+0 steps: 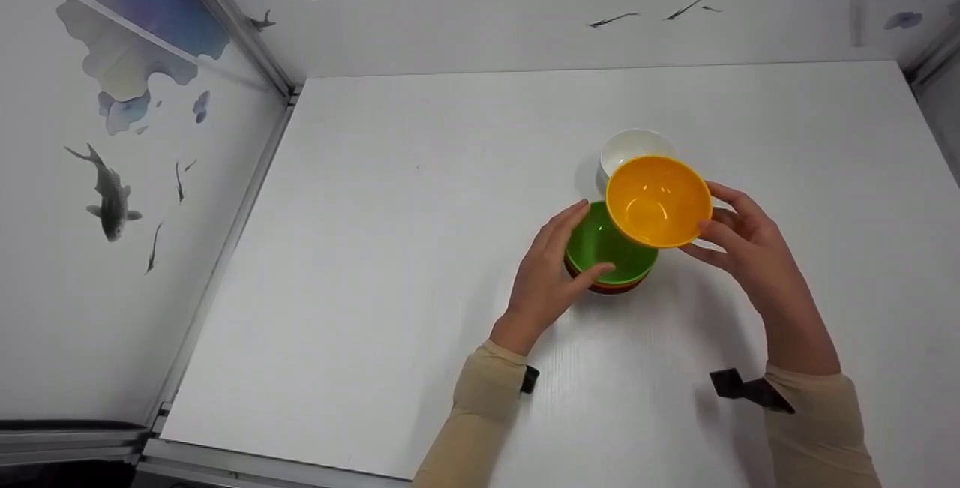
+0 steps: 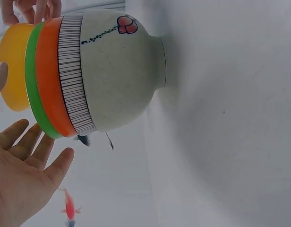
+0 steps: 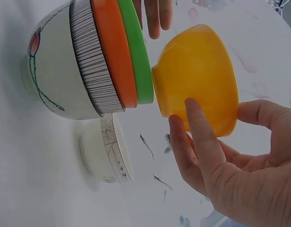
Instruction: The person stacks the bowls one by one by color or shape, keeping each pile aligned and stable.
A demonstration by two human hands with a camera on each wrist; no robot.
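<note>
My right hand holds a yellow bowl at its right side, thumb at the rim and fingers along the outside. The bowl is tilted and overlaps the back right of a green bowl in the head view. That green bowl is nested in an orange bowl, which sits in a larger pale bowl with a striped band and a painted red flower. Along the stack's left side lies my left hand, fingers spread and fairly straight at the green rim, thumb over its near edge.
Behind the stack stands a white bowl, partly hidden by the yellow one; the right wrist view shows a line pattern on its side. The white table meets fish-printed panels at the left and back.
</note>
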